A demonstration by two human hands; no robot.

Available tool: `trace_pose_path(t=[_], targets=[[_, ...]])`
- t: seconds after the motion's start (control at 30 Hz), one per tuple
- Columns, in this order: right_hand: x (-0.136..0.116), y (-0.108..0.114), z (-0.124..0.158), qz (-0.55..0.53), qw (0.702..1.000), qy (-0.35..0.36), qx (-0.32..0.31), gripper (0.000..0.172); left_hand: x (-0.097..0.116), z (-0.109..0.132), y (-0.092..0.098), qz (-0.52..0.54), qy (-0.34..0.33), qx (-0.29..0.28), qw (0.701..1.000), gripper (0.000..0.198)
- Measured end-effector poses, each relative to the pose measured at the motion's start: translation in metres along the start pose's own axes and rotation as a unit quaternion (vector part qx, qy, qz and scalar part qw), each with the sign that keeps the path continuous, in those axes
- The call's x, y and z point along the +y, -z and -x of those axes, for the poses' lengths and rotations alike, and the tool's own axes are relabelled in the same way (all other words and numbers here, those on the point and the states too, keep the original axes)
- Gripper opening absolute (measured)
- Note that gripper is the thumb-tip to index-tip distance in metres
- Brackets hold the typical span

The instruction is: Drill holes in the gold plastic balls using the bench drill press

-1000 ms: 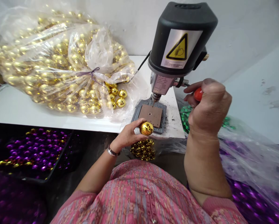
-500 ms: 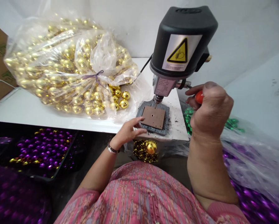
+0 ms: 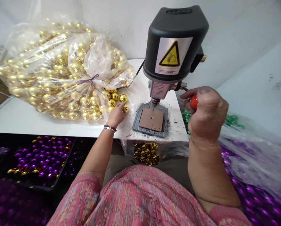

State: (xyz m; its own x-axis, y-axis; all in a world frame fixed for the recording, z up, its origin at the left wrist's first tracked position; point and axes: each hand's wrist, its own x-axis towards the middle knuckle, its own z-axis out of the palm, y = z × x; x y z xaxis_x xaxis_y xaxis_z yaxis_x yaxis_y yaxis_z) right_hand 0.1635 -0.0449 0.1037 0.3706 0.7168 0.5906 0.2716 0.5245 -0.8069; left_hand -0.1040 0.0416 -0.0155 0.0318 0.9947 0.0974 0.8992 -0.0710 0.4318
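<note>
My left hand reaches onto the white table, its fingertips against a loose gold bauble beside another; I cannot tell whether it grips one. My right hand is closed around a red knob on the lever of a bench drill. Under the drill's bit lies a grey jig plate with a brown pad, a small hole at its middle. A large clear plastic bag of gold baubles, tied with a purple string, rests left of my left hand.
A heap of gold baubles lies just below the table's front edge. A black tray of purple baubles is at lower left. Plastic bags hold green baubles and purple baubles at right. Dark drilling dust surrounds the jig.
The gold bauble held in my left hand has gone to the heap below the table. My left hand has moved left from the jig to the loose baubles. My right hand stays on the knob.
</note>
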Motion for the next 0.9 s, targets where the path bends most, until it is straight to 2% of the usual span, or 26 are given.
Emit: trace_pose_path(t=[0.13,0.2,0.3,0.4,0.57,0.67,0.9], targets=[[0.000,0.000,0.001,-0.013,1.000,-0.006,-0.001,0.044,0.000,0.007,-0.003,0.026,0.016,0.000,1.000,0.058],[-0.001,0.000,0.001,-0.016,1.000,-0.007,-0.005,0.043,0.003,0.011,-0.002,0.100,-0.004,-0.011,0.995,0.062],[-0.001,0.000,0.002,-0.012,1.000,-0.001,-0.008,0.041,0.011,0.020,0.000,0.241,-0.036,-0.034,0.969,0.061],[-0.001,0.000,0.002,0.001,1.000,0.003,-0.012,0.040,0.019,0.030,0.003,0.302,-0.068,-0.060,0.949,0.060],[-0.004,0.002,0.003,0.002,1.000,-0.007,-0.019,0.042,0.033,0.037,0.003,0.311,-0.098,-0.121,0.938,0.070],[-0.011,0.002,-0.001,0.025,0.999,-0.002,-0.026,0.041,0.039,0.037,0.001,0.306,-0.088,-0.121,0.940,0.068],[-0.036,-0.002,-0.043,0.078,0.997,0.021,0.007,0.038,0.052,0.032,-0.004,0.215,-0.129,-0.124,0.960,0.057]])
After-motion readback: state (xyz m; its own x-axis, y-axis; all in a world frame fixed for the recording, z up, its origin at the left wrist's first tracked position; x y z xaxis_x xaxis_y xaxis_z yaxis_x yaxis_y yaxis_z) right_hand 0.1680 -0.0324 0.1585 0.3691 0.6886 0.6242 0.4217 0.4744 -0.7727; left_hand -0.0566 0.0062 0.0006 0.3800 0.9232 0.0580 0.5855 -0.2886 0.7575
